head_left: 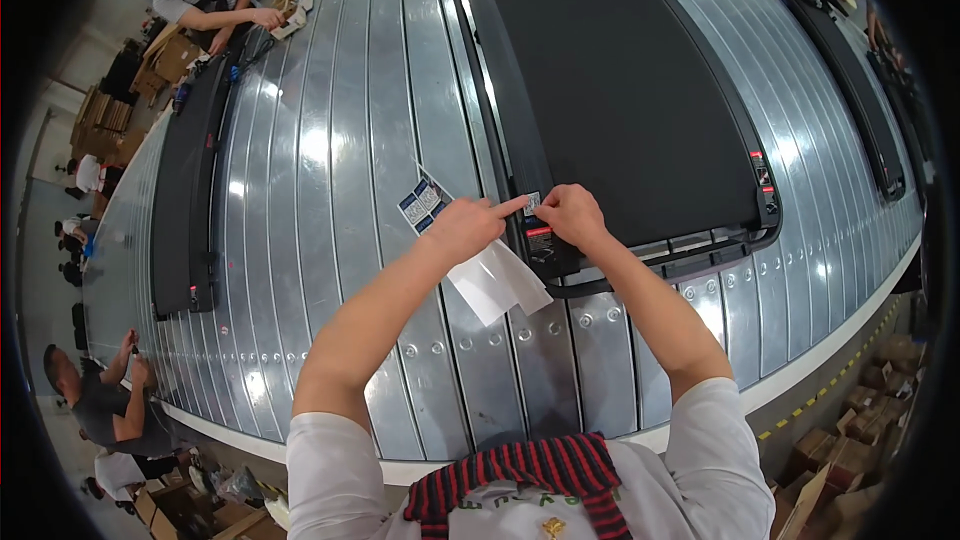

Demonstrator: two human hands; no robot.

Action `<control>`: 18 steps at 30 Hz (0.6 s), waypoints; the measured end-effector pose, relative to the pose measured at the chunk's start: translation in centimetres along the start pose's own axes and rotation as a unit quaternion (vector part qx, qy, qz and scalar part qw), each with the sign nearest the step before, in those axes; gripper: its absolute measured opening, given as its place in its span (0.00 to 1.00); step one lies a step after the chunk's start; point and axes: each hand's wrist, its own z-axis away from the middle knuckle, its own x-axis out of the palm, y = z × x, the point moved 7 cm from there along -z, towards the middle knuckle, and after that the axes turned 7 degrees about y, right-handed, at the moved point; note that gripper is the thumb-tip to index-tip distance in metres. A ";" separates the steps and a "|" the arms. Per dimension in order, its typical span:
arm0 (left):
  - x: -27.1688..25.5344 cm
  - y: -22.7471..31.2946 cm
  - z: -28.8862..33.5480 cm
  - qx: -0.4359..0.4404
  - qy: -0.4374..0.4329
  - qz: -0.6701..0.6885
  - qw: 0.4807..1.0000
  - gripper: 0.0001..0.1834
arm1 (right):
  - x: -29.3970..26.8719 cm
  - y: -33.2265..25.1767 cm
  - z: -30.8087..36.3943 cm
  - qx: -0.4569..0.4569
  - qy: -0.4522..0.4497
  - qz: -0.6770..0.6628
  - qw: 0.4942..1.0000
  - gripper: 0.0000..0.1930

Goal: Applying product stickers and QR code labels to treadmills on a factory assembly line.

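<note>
A small patterned label [532, 204] lies between two bare hands, on the near-left corner of a black framed panel [630, 90]. Its slightly longer side runs roughly away from the person. The left hand [468, 227] reaches its straightened index finger to the label's left edge, other fingers curled; I cannot tell whether they pinch anything. The right hand [572, 215] has its fingertips drawn together at the label's right edge; whether they pinch or press it is unclear. Under and left of the left hand, a label sheet [413, 208] and white paper [493, 287] slant from far left to near right. The panel's long axis stretches from the grip toward the far side, leaning left.
</note>
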 end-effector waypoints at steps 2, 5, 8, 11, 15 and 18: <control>0.1 -0.6 -0.2 -0.069 -0.035 0.044 0.996 0.15 | -0.1 -0.3 -0.2 -0.010 0.010 0.011 1.000 0.09; 1.4 -1.4 0.4 -0.108 -0.050 0.071 0.990 0.23 | 0.1 -0.7 -0.5 -0.005 -0.015 0.018 1.000 0.09; 1.1 -1.0 0.4 -0.087 -0.049 0.064 0.993 0.24 | 0.6 -0.4 -1.2 0.015 -0.047 -0.027 0.998 0.10; 1.2 -0.8 0.7 -0.058 -0.038 0.048 0.996 0.14 | 0.7 -1.0 -1.5 0.009 -0.049 -0.035 0.998 0.11; 1.0 -0.4 0.9 -0.017 0.017 0.027 0.999 0.07 | 0.9 -1.3 -1.6 0.089 -0.115 -0.097 0.985 0.08; 1.2 -0.4 0.9 -0.015 0.021 0.025 0.999 0.06 | 1.6 -0.4 -1.5 0.210 -0.202 -0.228 0.929 0.07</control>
